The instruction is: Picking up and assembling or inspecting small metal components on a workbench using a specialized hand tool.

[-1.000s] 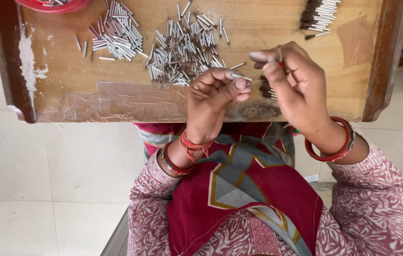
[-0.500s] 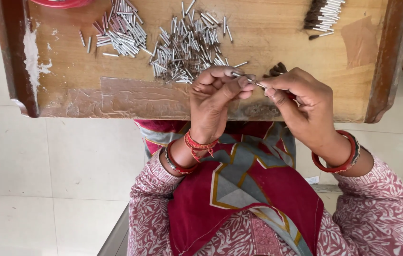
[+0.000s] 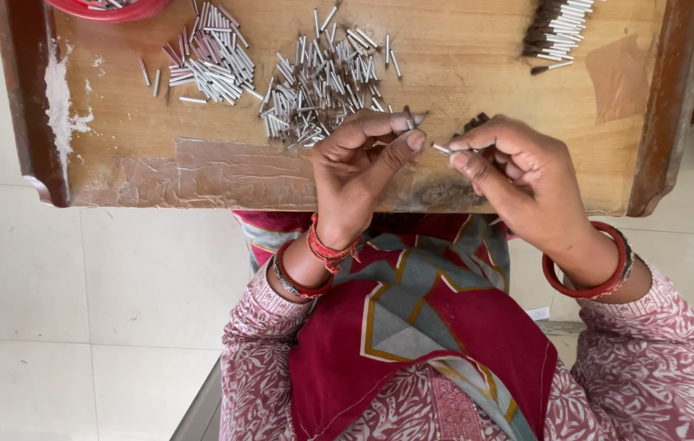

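A small silver tube (image 3: pixel 442 149) sits pinched between the thumb and forefinger of my right hand (image 3: pixel 518 175), just above the near edge of the desk (image 3: pixel 478 73). Its long axis runs roughly level, parallel to that near edge, and its free end points left toward my left hand (image 3: pixel 363 167), which lies just beside it, thumb tip almost at the tube's end. My left hand grasps a second thin tube (image 3: pixel 407 117) between its fingertips, standing nearly upright. The right hand is the nearer one, since it already has the piece. Half a second ago my two hands met over the tube; now they stand slightly apart, with a small gap between tube and left thumb. Beyond my fingers, a loose heap of silver tubes (image 3: pixel 322 77) spreads across the middle of the desk, a tidier pile (image 3: pixel 208 61) lies toward the far left corner beside a red bowl (image 3: pixel 106 8), and dark-tipped finished pieces (image 3: pixel 555 33) are stacked at the far right.
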